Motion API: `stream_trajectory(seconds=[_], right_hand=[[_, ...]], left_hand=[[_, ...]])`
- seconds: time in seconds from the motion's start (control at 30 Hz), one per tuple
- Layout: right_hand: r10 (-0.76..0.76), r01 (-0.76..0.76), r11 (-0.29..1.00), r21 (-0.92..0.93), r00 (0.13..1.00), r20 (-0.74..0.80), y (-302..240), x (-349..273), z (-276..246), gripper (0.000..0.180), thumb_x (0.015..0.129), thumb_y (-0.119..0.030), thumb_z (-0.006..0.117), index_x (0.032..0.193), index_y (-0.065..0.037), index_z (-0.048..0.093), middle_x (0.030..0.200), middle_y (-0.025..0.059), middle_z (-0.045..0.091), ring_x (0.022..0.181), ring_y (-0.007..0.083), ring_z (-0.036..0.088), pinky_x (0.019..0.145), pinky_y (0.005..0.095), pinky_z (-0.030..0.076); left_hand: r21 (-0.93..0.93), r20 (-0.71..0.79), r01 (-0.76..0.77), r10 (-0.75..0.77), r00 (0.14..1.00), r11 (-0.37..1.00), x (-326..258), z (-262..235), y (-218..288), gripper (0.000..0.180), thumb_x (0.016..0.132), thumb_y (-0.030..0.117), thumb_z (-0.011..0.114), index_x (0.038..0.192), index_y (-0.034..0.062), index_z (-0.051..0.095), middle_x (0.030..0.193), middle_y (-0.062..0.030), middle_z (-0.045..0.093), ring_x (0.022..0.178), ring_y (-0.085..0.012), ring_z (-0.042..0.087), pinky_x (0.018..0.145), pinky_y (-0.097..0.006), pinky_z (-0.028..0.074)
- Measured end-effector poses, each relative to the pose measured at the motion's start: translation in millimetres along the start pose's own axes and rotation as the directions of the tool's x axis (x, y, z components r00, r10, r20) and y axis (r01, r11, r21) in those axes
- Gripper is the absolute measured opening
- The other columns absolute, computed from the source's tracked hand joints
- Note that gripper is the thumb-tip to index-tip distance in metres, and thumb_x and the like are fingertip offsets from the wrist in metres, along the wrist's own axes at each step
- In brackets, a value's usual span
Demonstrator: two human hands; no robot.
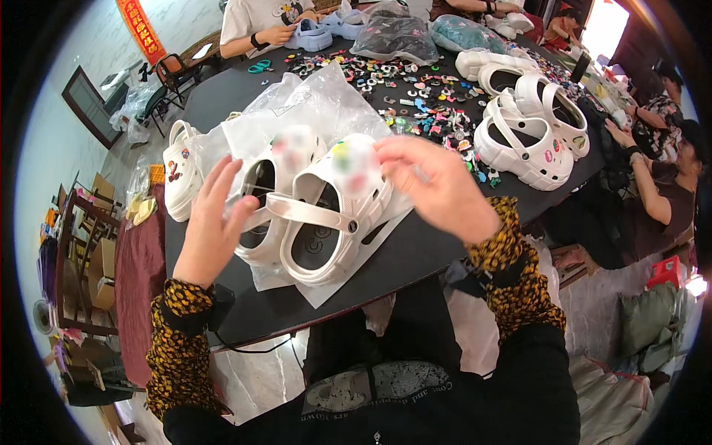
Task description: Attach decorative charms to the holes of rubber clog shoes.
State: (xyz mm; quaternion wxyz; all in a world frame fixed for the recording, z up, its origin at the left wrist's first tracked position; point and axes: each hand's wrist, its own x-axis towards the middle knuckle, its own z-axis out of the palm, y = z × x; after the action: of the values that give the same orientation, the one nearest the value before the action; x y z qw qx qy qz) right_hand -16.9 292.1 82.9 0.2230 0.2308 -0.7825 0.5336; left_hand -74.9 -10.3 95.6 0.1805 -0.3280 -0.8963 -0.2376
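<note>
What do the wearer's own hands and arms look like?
The left hand and right hand are ungloved. Yellow-and-black patterned sleeves with gathered cuffs cover the forearms, crossed near each wrist by a black band. Above them, the top is black.

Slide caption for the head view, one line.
Left hand and right hand flank two white clogs on a plastic bag, colorful charms scattered beyond.
</note>
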Motion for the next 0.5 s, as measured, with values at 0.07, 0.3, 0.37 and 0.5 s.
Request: stream_trajectory(seconds=[0.07, 0.3, 0.37, 0.5], right_hand=[[0.015, -0.017, 0.997, -0.070, 1.000, -0.027, 15.0, 2.5, -18.2, 0.017, 0.090, -0.010, 0.057, 0.100, 0.004, 0.061, 0.091, 0.0110, 0.065, 0.083, 0.0136, 0.063, 0.074, 0.0269, 0.049], [0.206, -0.190, 0.978, 0.091, 0.955, -0.212, 14.1, -11.2, -46.6, 0.016, 0.094, -0.010, 0.053, 0.101, 0.002, 0.062, 0.090, 0.0035, 0.064, 0.082, 0.0096, 0.060, 0.074, 0.0236, 0.047], [0.186, -0.158, 0.979, 0.128, 0.949, -0.254, 16.1, -16.5, -55.1, 0.017, 0.094, -0.011, 0.053, 0.102, 0.002, 0.061, 0.091, 0.0039, 0.063, 0.082, 0.0100, 0.061, 0.074, 0.0237, 0.048], [0.266, -0.259, 0.964, 0.064, 0.926, -0.266, 20.2, -27.9, -71.0, 0.018, 0.095, -0.011, 0.051, 0.102, 0.001, 0.062, 0.094, 0.0044, 0.065, 0.081, 0.0097, 0.062, 0.070, 0.0231, 0.048]], left_hand=[[0.026, 0.065, -0.014, 0.012, 0.998, 1.000, 3.2, 4.1, 20.3, 0.049, 0.089, 0.026, 0.060, 0.127, -0.0013, 0.047, 0.128, -0.0218, 0.051, 0.117, -0.0391, 0.048, 0.098, -0.041, 0.039], [-0.069, 0.206, 0.063, -0.047, 0.977, 0.996, 8.9, 24.5, 34.1, 0.051, 0.084, 0.031, 0.066, 0.122, -0.0001, 0.050, 0.114, -0.0187, 0.057, 0.092, -0.0337, 0.061, 0.079, -0.038, 0.048], [-0.033, 0.248, 0.156, -0.143, 0.958, 0.987, 15.8, 26.2, 31.9, 0.050, 0.085, 0.030, 0.066, 0.121, -0.0015, 0.050, 0.112, -0.0195, 0.059, 0.092, -0.0314, 0.062, 0.080, -0.036, 0.049], [-0.050, 0.389, 0.208, -0.173, 0.905, 0.977, 23.5, 29.2, 22.8, 0.054, 0.084, 0.035, 0.067, 0.122, 0.0017, 0.050, 0.107, -0.0192, 0.061, 0.092, -0.0314, 0.062, 0.080, -0.037, 0.048]])
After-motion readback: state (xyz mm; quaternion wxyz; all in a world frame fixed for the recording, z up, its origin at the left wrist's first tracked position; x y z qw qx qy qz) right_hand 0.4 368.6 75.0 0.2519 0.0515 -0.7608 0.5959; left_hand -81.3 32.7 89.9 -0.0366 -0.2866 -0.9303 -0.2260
